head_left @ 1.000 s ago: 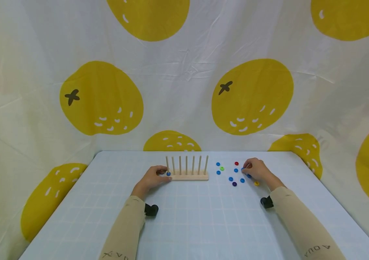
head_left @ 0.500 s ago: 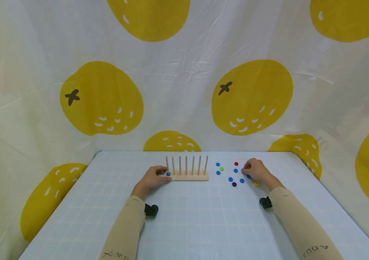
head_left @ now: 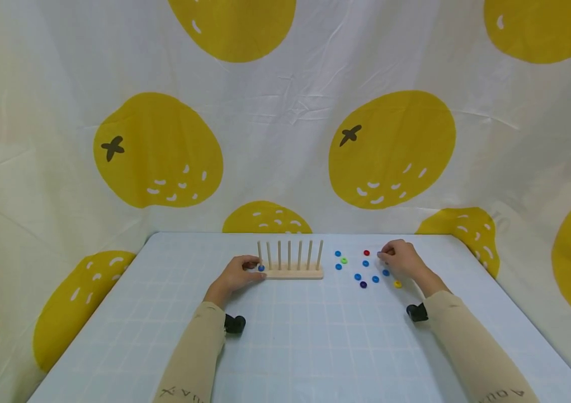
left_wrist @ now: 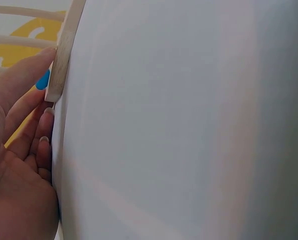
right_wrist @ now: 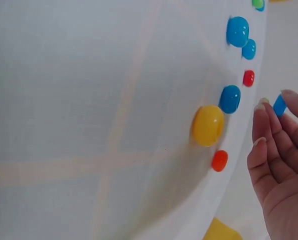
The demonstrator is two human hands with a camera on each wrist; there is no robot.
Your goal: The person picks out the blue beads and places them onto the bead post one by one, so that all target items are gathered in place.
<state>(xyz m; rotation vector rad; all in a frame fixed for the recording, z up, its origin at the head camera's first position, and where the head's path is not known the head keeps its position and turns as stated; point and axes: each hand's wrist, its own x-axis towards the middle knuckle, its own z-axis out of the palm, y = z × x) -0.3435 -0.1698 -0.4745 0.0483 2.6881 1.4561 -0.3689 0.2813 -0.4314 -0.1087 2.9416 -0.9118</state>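
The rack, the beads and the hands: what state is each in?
Wooden rack: upright on the table
Leftmost peg: blue bead at its base
Other pegs: bare
Left fingers: gripping the rack's left end
Right fingers: pinching another blue bead above the table
Other beads: lying loose

1. On the pale-blue, grid-lined counter (head_left: 290,341), a light wooden rack with seven upright pegs (head_left: 292,275) stands toward the far edge.
2. My left grip (head_left: 237,272) is at its left end, beside a round blue bead (head_left: 262,268) at the leftmost peg's foot.
3. Right of the rack, a round red bead (head_left: 366,253) lies behind a round yellow bead (head_left: 397,284), which is the nearer to me.
4. My right grip (head_left: 403,261) has a small blue bead (right_wrist: 280,105) between its fingertips.
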